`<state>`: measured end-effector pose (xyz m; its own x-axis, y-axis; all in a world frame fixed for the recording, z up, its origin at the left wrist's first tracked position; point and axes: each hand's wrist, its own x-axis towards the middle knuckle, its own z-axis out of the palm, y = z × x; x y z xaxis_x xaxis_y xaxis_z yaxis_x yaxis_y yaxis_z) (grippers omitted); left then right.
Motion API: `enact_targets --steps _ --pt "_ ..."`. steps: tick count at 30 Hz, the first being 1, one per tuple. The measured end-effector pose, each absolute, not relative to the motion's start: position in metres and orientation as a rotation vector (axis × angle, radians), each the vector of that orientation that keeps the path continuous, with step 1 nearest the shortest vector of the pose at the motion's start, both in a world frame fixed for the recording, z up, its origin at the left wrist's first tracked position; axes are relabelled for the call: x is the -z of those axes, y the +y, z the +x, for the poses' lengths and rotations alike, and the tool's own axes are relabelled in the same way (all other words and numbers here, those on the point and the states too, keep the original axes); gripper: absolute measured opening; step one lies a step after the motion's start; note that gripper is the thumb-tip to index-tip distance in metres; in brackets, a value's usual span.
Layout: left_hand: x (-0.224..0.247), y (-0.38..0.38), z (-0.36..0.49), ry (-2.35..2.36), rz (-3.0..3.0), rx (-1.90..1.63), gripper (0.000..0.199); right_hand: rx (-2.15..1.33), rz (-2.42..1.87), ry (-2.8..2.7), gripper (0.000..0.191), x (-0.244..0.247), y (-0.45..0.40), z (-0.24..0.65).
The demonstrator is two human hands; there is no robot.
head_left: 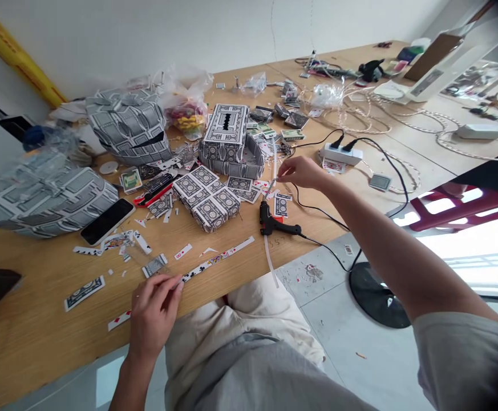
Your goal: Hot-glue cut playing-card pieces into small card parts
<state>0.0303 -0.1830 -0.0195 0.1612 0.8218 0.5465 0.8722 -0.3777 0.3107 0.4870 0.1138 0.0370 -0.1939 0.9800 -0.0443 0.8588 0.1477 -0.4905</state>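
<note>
My left hand (pixel 153 308) rests at the table's front edge with thumb and fingers together on a long strip of cut playing cards (pixel 218 258); the strip runs under the fingers. My right hand (pixel 298 172) is pinched above the tip of a black glue gun (pixel 268 220), its fingertips near a thin pale piece whose hold is too small to make out. The gun lies on the table, with a clear glue stick (pixel 271 260) out of its back end. Behind it lie a card-covered block (pixel 207 197) and an open card-covered box (pixel 227 134).
Woven card bags (pixel 54 200) stand at the left, beside a phone (pixel 107 221). A white power strip (pixel 341 153) with black cables lies right of my right hand. Loose cards, plastic bags (pixel 186 108) and coiled rope (pixel 360 114) cover the back.
</note>
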Motion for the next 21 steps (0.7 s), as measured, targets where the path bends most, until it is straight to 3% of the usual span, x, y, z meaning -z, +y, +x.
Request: enact_targets --steps 5,10,17,21 --pt "0.02 -0.185 0.027 -1.654 -2.417 0.89 0.02 -0.66 -1.77 -2.068 0.014 -0.029 0.103 0.487" --pt "0.017 -0.191 0.009 -1.638 -2.416 0.854 0.022 -0.643 -1.633 -2.264 0.042 -0.021 0.097 0.479" --pt "0.013 -0.2 -0.026 -1.657 -2.355 0.811 0.017 -0.518 -1.517 -2.496 0.021 -0.017 0.104 0.475" --pt "0.012 -0.205 -0.042 -1.672 -2.331 0.774 0.017 -0.541 -1.528 -2.528 0.019 -0.014 0.109 0.474"
